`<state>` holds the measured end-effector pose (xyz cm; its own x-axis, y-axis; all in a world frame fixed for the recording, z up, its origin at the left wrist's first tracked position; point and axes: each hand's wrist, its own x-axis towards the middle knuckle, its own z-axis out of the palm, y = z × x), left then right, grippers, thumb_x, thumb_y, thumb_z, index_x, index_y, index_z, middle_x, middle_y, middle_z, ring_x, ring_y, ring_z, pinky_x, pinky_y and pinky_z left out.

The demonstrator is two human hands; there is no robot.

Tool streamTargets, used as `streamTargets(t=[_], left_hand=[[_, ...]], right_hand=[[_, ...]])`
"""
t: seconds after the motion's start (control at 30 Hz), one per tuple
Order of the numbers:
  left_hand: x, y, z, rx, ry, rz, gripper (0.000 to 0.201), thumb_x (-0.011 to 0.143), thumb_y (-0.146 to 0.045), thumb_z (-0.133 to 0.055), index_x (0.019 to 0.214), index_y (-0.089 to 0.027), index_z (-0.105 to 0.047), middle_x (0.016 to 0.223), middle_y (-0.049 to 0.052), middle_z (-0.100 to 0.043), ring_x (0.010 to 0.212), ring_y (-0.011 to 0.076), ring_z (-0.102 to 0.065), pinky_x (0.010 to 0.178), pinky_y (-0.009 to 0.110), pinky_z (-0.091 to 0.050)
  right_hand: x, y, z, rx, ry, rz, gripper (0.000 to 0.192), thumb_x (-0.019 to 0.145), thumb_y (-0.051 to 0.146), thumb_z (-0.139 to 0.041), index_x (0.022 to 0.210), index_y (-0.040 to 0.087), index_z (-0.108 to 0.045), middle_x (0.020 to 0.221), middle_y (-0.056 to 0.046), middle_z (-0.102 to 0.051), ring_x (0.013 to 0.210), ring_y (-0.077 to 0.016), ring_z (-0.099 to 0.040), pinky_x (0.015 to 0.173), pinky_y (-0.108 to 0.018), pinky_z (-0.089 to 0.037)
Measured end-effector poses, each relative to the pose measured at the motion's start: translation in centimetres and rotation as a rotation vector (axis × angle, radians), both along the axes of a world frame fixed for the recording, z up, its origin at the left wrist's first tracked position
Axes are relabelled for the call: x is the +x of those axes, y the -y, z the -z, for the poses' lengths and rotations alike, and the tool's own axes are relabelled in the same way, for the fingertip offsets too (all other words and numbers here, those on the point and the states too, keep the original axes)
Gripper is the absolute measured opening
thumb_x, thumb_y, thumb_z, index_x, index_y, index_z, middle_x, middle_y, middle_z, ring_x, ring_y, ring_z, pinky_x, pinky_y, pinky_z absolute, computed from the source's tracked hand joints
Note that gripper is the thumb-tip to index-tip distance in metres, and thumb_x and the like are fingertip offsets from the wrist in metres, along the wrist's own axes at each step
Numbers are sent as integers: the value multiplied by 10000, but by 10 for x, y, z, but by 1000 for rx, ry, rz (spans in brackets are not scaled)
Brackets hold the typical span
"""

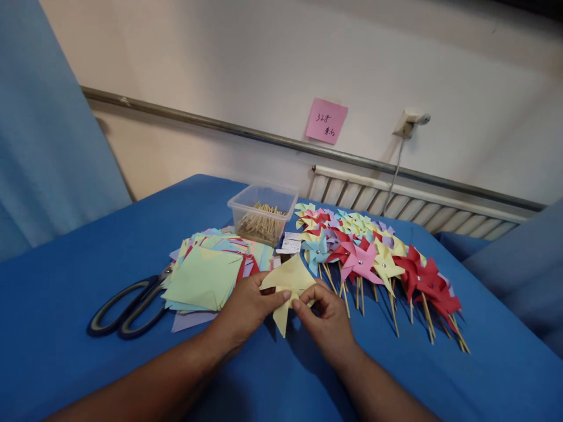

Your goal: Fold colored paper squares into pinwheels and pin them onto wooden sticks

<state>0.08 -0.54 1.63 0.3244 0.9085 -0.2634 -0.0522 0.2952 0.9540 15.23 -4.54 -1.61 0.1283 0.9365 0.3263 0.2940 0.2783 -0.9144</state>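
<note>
Looks well underway to me — a big spread of finished paper pinwheels on wooden sticks (pixel 373 258) lies to the right, while a stack of uncut coloured paper squares (pixel 206 272) waits on the left. The pale yellow folded paper piece (pixel 288 287) sits right between both hands, near the middle: left hand (pixel 246 308) and right hand (pixel 328 313) each pinch its flaps with thumb and fingertips, no stick on it yet.

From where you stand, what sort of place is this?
Probably a makeshift craft table indoors: a blue cloth-covered surface holds a stack of coloured paper squares, finished paper pinwheels on wooden sticks and a clear plastic tub of sticks.
</note>
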Motion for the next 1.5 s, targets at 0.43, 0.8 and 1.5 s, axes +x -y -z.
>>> streamTargets(t=[0.43,0.8,1.5], left_hand=[[-2,0,0,37,-48,-33,369,628,-265,-747,946,-136,-613,742,42,-728,696,220,-683,629,294,-508],[1,3,-4,28,-48,-25,436,632,-266,-743,1036,-155,-623,829,40,-759,766,216,-699,659,275,-520],[3,3,-6,70,-123,-33,416,604,-283,-769,980,-158,-643,810,54,-747,776,248,-696,611,278,-520]], right_hand=[[2,-3,6,-61,-151,-91,177,794,308,-638,665,188,-622,726,-3,-532,734,-153,-506,694,-269,-406],[-1,-5,5,-6,-62,45,220,786,266,-614,601,186,-523,671,25,-469,587,-114,-454,541,-227,-371],[-2,0,0,89,43,77,229,787,230,-618,576,193,-535,655,22,-499,621,-131,-487,576,-241,-388]])
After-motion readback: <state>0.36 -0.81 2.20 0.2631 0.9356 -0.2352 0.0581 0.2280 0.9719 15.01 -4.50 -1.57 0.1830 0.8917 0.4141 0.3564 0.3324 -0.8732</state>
